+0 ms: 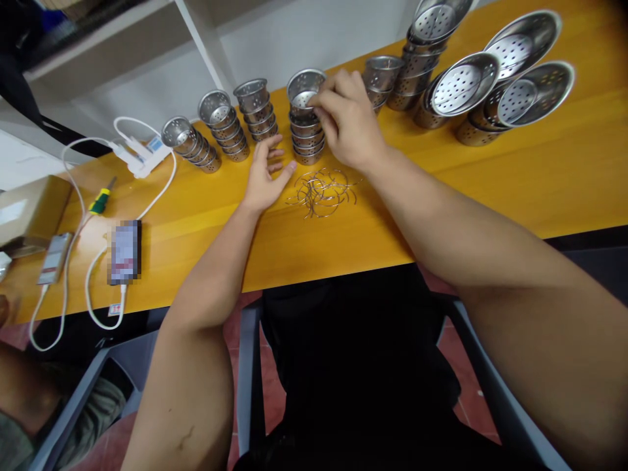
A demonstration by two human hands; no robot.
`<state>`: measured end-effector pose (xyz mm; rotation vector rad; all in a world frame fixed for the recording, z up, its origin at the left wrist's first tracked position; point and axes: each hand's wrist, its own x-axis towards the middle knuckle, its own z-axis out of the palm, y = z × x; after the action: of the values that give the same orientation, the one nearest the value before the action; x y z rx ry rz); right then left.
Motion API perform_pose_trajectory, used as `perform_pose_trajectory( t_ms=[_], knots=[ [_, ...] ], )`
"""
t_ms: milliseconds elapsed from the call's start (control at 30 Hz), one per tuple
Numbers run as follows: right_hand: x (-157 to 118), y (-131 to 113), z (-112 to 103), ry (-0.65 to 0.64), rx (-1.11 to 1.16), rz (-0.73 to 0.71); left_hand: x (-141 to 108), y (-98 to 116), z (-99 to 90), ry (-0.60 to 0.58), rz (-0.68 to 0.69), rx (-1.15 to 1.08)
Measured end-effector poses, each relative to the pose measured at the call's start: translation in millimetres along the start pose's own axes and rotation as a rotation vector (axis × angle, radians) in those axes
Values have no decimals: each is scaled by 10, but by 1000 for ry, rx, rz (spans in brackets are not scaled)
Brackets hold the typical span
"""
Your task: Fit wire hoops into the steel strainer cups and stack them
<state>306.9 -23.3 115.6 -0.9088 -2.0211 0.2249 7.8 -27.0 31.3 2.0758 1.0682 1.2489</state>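
Observation:
My right hand grips the rim of the top steel strainer cup on a stack of such cups at the middle of the yellow wooden table. My left hand rests flat on the table just left of that stack, fingers spread and holding nothing. A loose pile of thin wire rings lies right in front of the stack, between my two hands.
More cup stacks lean to the left, and taller stacks with wide perforated bowls stand at the right. At the far left lie a power strip, white cables, a screwdriver, a phone and a cardboard box.

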Motion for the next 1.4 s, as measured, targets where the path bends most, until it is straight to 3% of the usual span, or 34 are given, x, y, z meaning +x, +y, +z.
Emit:
perform_pose_trajectory(
  t_ms=[400, 600, 667, 800, 867, 967, 1100, 1233, 1400],
  knots=[
    [17, -306, -141, -104, 74, 181, -23, 110, -17, -167, 85, 53],
    [21, -283, -88, -298, 226, 119, -27, 21, 19, -204, 101, 42],
    [1, -331, -96, -264, 208, 137, -42, -24, 27, -193, 111, 41],
    [-53, -482, -176, -79, 96, 204, -69, -65, 33, -164, 95, 65],
    [-82, -500, -187, -69, 89, 193, -67, -51, 28, -176, 98, 55],
    [-144, -375, -72, -206, 119, 130, -42, -13, 7, -211, 139, 32],
    [-236, -35, 250, -363, 143, 89, -2, 5, -34, -207, 149, 56],
    [-266, 239, 487, -331, 127, 111, 15, -36, -48, -176, 120, 70],
    [-275, 374, 627, -277, 88, 158, 28, -110, -27, -154, 113, 63]
  ],
)
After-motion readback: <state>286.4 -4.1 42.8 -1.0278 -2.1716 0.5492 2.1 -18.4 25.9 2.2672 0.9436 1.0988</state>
